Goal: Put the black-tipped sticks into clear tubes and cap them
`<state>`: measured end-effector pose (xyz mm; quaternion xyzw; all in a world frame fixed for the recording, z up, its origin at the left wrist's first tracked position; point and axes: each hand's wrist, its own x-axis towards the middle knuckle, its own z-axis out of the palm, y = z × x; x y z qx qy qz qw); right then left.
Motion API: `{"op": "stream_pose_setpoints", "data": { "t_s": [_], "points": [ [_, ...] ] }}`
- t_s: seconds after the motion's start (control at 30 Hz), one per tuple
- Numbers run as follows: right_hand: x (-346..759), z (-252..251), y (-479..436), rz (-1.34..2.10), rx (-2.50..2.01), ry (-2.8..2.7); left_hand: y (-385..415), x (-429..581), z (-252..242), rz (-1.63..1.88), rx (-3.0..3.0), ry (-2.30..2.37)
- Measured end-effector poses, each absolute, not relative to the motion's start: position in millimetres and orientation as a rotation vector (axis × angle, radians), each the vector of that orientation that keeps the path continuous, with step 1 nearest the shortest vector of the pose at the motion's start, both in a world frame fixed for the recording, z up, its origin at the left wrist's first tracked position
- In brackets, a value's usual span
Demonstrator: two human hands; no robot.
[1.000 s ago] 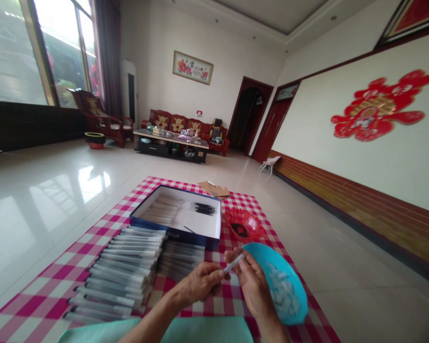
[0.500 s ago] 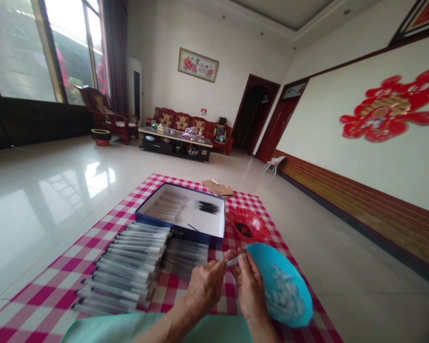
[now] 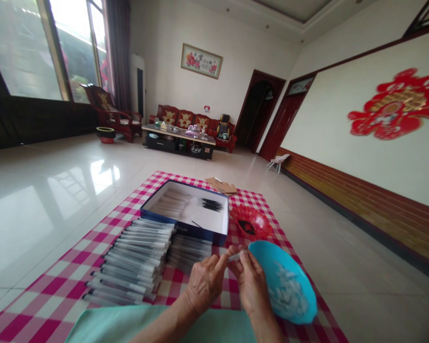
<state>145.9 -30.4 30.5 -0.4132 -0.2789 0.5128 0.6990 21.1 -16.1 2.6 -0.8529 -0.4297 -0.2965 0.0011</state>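
Observation:
Between my two hands is a pen, pale and translucent, lying roughly level. My left hand is closed around one end of it. The fingers of my right hand pinch the other end, beside the blue bowl. That bowl holds a heap of small whitish translucent pieces, probably pen caps. Left of my hands lies a large stack of pens with dark ends. Nearer to my left hand are clear tubes laid side by side, partly hidden by it.
A dark blue box with a white inside holds clear tubes and black pen parts. Right of it stands a red bowl with small dark pieces. Flat cardboard lies behind. A green cloth covers the near edge of the checked tablecloth.
The whole view has shifted slightly, so things appear a little further right. My hands keep the same hold on the pen, with hardly any movement between them.

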Motion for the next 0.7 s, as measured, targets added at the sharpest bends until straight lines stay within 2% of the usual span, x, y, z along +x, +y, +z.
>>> {"op": "stream_pose_setpoints", "data": {
  "t_s": [0.37, 0.6, 0.7],
  "points": [
    [149, 25, -23, 1.13, -0.989, -0.599, -15, 24, 3, -0.822, -2.717, -1.451],
    [143, 13, -30, 0.881, -1.067, -0.725, -8, 23, 15, -0.998, -2.788, -1.439],
    [135, 2, -35, 0.716, -1.192, -0.877, 2, 10, 29, -0.953, -2.726, -1.578]
  ]
}}
